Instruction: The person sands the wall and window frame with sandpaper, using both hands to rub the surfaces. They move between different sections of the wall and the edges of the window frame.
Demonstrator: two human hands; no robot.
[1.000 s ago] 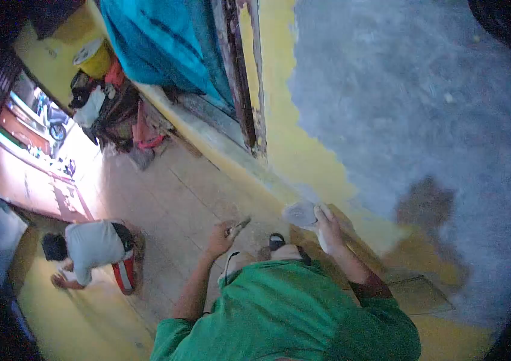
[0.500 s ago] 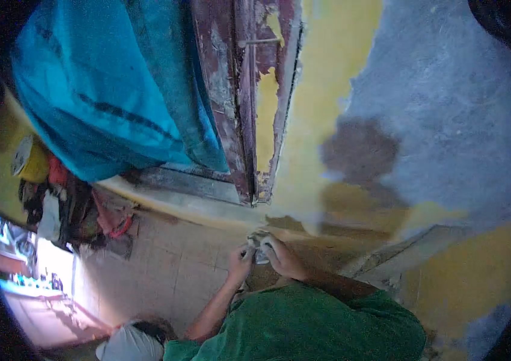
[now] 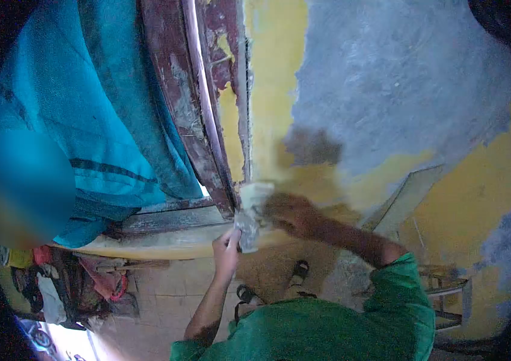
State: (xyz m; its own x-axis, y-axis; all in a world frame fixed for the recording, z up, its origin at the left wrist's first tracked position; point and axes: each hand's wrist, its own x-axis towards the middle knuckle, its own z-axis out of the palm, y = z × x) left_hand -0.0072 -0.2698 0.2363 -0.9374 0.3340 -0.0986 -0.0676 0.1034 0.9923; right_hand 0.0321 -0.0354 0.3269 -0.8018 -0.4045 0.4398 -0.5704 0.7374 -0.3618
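My left hand [image 3: 226,251] is closed on the lower part of a pale grey-white flat piece [image 3: 248,231], held up near the foot of the door or window frame. My right hand [image 3: 289,215], smeared by motion, has its fingers bent at the upper, whiter part of the pale piece [image 3: 258,194]. Whether these are one piece or two, and of what kind, I cannot make out. Right behind my hands are the worn maroon frame [image 3: 174,78] and a strip of yellow wall [image 3: 273,66].
A blue curtain [image 3: 111,132] hangs at the left, above a sill [image 3: 168,220]. Grey patches [image 3: 387,78] cover the wall at right. A board [image 3: 409,195] leans there, with a stool or rack [image 3: 451,298] below. Cloths and odds and ends [image 3: 57,289] lie at lower left.
Both hands have risen from low down towards the frame, and my right hand has moved outward. The view has shifted. A white-capped head at lower left is out of view.
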